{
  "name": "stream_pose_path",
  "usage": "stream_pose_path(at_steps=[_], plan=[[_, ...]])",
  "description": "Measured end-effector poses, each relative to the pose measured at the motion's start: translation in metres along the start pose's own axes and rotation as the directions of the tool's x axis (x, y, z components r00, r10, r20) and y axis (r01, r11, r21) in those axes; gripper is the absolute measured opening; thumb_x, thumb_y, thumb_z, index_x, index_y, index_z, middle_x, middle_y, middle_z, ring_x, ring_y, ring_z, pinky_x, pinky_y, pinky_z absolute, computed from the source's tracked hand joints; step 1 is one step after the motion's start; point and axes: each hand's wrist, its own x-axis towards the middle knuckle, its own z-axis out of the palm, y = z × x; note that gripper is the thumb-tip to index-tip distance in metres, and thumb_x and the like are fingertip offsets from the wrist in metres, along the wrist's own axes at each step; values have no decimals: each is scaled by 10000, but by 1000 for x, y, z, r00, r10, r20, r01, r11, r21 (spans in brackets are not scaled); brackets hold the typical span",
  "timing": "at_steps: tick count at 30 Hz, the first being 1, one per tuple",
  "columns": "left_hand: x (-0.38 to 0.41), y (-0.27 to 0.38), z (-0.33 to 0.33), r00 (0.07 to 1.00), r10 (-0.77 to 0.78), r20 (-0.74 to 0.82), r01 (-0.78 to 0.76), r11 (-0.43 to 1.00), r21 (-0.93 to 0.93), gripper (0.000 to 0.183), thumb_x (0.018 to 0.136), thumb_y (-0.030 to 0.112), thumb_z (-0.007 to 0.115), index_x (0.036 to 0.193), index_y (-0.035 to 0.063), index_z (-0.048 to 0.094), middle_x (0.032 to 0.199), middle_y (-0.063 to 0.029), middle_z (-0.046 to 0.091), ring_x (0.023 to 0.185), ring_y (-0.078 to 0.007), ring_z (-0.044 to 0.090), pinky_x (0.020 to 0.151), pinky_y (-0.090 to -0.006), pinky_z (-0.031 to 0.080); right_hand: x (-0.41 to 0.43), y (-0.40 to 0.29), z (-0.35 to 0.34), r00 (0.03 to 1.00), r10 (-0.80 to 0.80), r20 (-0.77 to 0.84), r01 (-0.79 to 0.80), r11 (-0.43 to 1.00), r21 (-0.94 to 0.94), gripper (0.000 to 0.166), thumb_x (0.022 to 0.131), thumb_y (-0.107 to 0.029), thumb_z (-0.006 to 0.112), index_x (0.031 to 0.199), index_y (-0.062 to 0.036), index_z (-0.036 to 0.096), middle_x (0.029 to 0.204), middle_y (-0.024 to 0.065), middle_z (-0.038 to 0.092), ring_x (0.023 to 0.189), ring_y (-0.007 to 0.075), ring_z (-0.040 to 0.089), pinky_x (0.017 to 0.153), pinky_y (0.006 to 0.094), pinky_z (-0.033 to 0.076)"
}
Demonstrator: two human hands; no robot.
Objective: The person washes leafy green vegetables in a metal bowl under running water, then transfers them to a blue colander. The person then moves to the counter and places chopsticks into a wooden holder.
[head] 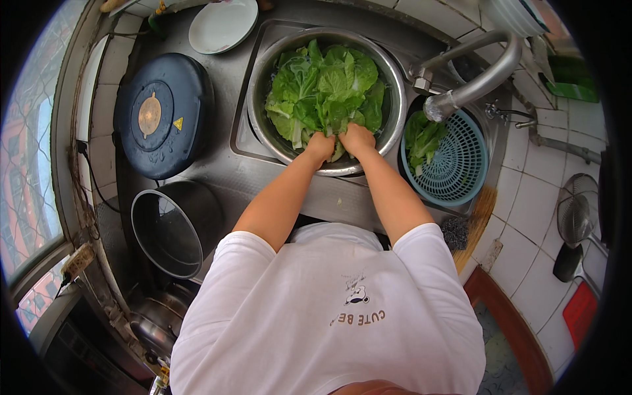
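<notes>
A wide stainless steel basin (401,106) sits over the sink, filled with water and a heap of leafy greens (331,89). Both hands reach in at its near side, close together. My left hand (321,146) grips the greens by their pale stem ends. Just to its right, my right hand (357,138) is closed on the stem ends too. The fingertips of both are partly hidden among stems. Beyond the hands, the leaves fan out toward the far rim.
Right of the basin, a blue plastic colander (454,163) holds some greens (423,140) under the metal faucet (469,94). Leftward are a dark round appliance lid (165,116), a black inner pot (168,237) and white plates (223,24). A steel-wool scrubber (453,233) lies near the right edge.
</notes>
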Motion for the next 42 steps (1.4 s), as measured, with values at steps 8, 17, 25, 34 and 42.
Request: stream_pose_path(at_steps=[8,17,25,34,42], plan=[[-15,-7,0,953,299,-51,-288,945,153,387,854,229,461,1115,-55,438,1047,-230,538,913,-340,574,764,-413,469,-33,-11,-13,988,5,157,-140,471,871,566,856,-376,515,1271,-24,358,1212,185,489,1095,291,497,924,379,386],[-89,46,-3,804,581,129,-514,568,643,482,791,319,540,1101,-47,501,1125,-214,504,982,-363,542,811,-422,451,-66,-18,-47,997,-40,-62,69,206,976,403,891,-227,495,1224,-21,402,1162,118,507,1038,222,498,883,327,381],[-74,18,17,745,662,86,-660,710,246,307,825,182,558,1091,29,558,1001,-127,558,857,-244,579,732,-319,462,-60,27,-23,978,21,-206,184,373,910,324,894,-201,478,1163,-22,455,1028,127,569,912,245,561,769,352,441],[-43,7,14,836,548,24,-544,824,156,266,850,210,539,1055,46,585,1020,-120,566,924,-221,557,784,-316,432,-84,68,-59,832,179,-525,334,594,732,405,881,-244,506,1214,-31,413,968,185,607,887,317,595,738,372,462],[-11,-1,3,771,621,-138,-552,761,340,450,834,196,541,1231,13,433,1254,-190,399,1098,-310,436,915,-344,371,-80,143,-69,558,272,-784,-32,951,308,581,846,-230,555,1332,-22,313,1370,223,288,1274,372,253,1044,442,226]])
